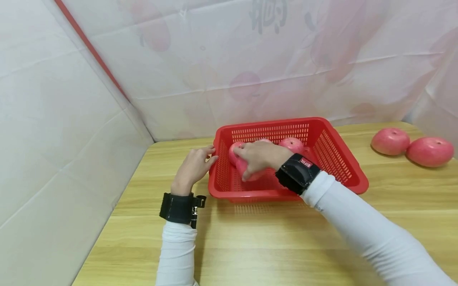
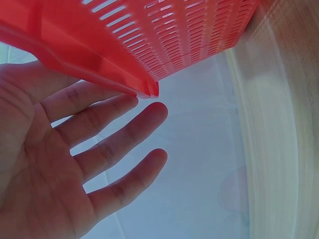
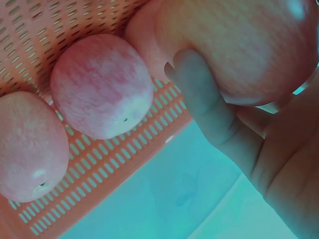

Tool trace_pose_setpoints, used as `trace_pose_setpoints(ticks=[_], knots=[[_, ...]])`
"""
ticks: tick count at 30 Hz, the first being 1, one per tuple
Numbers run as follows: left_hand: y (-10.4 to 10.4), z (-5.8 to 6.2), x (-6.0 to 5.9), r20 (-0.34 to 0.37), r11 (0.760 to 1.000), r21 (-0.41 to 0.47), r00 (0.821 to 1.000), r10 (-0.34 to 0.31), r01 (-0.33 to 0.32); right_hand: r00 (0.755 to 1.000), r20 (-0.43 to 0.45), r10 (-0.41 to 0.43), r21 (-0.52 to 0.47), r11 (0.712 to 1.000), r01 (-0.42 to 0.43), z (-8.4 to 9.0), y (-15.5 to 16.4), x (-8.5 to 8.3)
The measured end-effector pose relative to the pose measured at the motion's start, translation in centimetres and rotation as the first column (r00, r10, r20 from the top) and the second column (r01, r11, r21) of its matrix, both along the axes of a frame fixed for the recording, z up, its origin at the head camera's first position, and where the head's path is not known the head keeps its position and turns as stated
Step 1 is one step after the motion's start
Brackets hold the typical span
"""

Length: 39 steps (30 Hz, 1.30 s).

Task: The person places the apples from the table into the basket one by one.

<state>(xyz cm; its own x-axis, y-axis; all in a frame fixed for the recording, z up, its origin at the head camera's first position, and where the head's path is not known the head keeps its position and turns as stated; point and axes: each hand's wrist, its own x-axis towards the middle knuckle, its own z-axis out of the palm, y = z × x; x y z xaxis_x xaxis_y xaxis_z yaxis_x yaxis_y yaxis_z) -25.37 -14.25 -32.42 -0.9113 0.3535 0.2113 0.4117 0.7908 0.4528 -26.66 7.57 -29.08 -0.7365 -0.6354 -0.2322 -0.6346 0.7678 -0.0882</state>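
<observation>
A red plastic basket with slotted walls stands on the table. My right hand reaches down inside it and grips a large pinkish-red apple, thumb pressed against its side. More apples sit in the basket: one at the left end, another farther right. In the right wrist view, two apples lie along the slotted wall, and a third is partly hidden behind the held one. At the basket's left rim is my left hand, its fingers extended and loosely spread, some right at the rim's edge.
Two more apples lie side by side on the wooden table, right of the basket. Pale printed sheeting hangs close behind the basket and along the left side of the table.
</observation>
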Motion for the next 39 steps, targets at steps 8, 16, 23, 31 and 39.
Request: trace_pose_setpoints(ticks=[8,16,23,31,39], knots=[[0.0,0.0,0.0,-0.009,1.000,0.004,1.000,0.000,0.000,0.989,0.148,0.015,-0.007,1.000,-0.014,-1.1,-0.2,-0.3],[0.0,0.1,0.0,-0.002,1.000,0.006,1.000,0.001,-0.001,0.986,0.157,0.049,0.006,0.999,-0.051,-1.6,-0.4,-0.4],[0.0,0.0,0.0,0.018,1.000,0.013,1.000,0.011,-0.011,0.985,0.170,0.037,0.029,0.999,-0.043,-2.0,-1.0,-0.4],[0.0,0.1,0.0,0.024,1.000,0.022,1.000,0.006,-0.006,0.980,0.196,0.021,0.013,1.000,-0.024,-2.1,-1.0,-0.6],[-0.1,0.1,0.0,0.031,1.000,0.027,0.999,0.006,-0.006,0.967,0.256,0.018,-0.006,1.000,-0.017,-2.2,-0.9,-0.5]])
